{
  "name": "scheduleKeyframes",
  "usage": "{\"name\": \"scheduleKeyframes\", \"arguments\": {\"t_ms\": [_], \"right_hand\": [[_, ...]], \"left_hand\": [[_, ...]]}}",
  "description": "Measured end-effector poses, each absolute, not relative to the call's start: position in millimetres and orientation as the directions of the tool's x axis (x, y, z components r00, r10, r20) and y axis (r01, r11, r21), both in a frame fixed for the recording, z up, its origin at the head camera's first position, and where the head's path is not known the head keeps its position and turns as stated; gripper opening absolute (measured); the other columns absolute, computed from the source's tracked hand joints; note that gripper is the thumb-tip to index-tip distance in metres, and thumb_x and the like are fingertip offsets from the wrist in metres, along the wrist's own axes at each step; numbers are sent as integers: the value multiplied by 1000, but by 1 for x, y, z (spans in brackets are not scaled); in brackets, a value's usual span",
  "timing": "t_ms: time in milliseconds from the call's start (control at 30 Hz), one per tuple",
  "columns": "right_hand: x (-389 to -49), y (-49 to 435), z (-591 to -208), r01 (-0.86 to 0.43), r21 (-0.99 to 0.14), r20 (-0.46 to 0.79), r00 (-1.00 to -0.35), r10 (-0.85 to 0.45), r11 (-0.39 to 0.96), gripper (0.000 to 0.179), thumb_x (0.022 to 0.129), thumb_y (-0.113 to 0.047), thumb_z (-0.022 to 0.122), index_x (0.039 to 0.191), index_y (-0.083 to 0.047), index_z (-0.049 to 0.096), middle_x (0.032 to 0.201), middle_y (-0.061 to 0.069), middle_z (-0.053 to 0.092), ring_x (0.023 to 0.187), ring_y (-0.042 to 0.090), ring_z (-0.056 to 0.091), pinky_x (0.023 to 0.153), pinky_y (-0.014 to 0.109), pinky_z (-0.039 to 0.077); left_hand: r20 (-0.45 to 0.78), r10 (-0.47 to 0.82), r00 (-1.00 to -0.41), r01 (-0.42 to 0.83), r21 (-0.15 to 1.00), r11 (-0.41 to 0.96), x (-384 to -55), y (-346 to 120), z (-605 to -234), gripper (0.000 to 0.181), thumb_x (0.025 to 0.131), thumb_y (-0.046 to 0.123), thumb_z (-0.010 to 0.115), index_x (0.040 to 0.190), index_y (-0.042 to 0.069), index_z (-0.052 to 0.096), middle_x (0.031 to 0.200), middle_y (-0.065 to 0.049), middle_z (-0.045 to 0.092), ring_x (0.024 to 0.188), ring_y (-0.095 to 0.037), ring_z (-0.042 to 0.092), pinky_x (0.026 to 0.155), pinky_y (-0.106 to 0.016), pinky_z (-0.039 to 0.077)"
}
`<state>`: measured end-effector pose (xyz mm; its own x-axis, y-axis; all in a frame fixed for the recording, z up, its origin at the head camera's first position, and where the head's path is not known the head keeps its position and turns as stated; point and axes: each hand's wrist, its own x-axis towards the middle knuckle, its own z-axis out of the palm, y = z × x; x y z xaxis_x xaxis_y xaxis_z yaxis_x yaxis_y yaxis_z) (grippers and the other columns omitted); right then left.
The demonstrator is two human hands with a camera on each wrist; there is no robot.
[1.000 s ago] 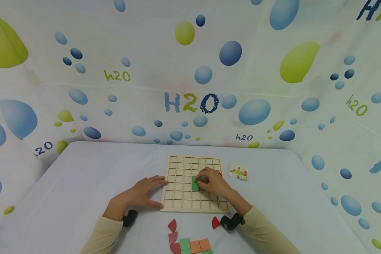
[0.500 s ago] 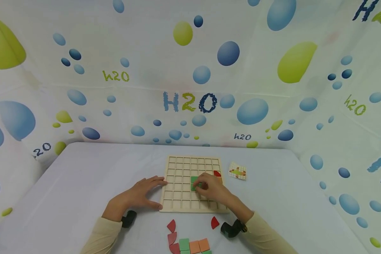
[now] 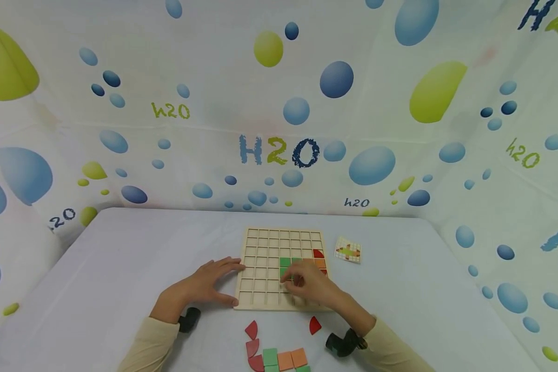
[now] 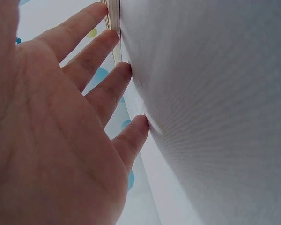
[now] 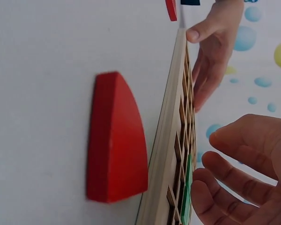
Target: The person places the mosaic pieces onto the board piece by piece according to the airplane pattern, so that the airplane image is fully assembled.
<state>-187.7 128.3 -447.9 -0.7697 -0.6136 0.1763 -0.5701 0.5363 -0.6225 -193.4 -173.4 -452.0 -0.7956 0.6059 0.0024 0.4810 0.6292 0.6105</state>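
My left hand (image 3: 204,283) steadies the left side of a wooden grid board (image 3: 258,295), fingers spread, with fingertips and thumb at its edge. In the left wrist view those fingers (image 4: 103,93) reach straight to the board's side. Over the right half of the board is my right hand (image 3: 313,284), bent fingers close above the cells. The right wrist view shows its thumb and fingers (image 5: 241,136) apart, nothing between them. Green squares (image 3: 285,262) sit in cells beside and partly under this hand. Orange squares (image 3: 320,263) and a red quarter-circle (image 3: 318,253) lie in cells farther right.
A pattern card (image 3: 349,250) lies right of the board. In front of the board are a loose red piece (image 3: 315,325), several red pieces (image 3: 252,347) at left, plus green squares (image 3: 270,356) and orange squares (image 3: 299,357). A printed cloth (image 3: 214,170) hangs behind the table.
My right hand has come down the board toward me, uncovering green and orange squares and red pieces in the cells. The left hand has stayed at the board's edge.
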Motion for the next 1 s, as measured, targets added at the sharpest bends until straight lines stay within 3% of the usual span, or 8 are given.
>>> {"name": "scheduleKeyframes", "arguments": {"t_ms": [667, 1000], "right_hand": [[-174, 130, -456, -582, -652, 149, -727, -670, 487, 8, 90, -6, 67, 96, -7, 73, 87, -2, 65, 71, 3, 51, 62, 16, 48], [-172, 132, -453, -616, -619, 97, -675, -731, 487, 8, 91, -8, 66, 95, -11, 73, 95, -6, 64, 85, 1, 51, 75, 17, 50]], "left_hand": [[-1, 615, -788, 486, 612, 624, -204, -177, -451, 77, 75, 38, 83, 138, 9, 51, 150, -19, 40, 141, -43, 29, 112, -67, 16], [12, 630, -777, 506, 607, 613, -210, -179, -451, 77, 75, 38, 83, 139, 8, 50, 149, -19, 40, 140, -44, 30, 111, -68, 16]]}}
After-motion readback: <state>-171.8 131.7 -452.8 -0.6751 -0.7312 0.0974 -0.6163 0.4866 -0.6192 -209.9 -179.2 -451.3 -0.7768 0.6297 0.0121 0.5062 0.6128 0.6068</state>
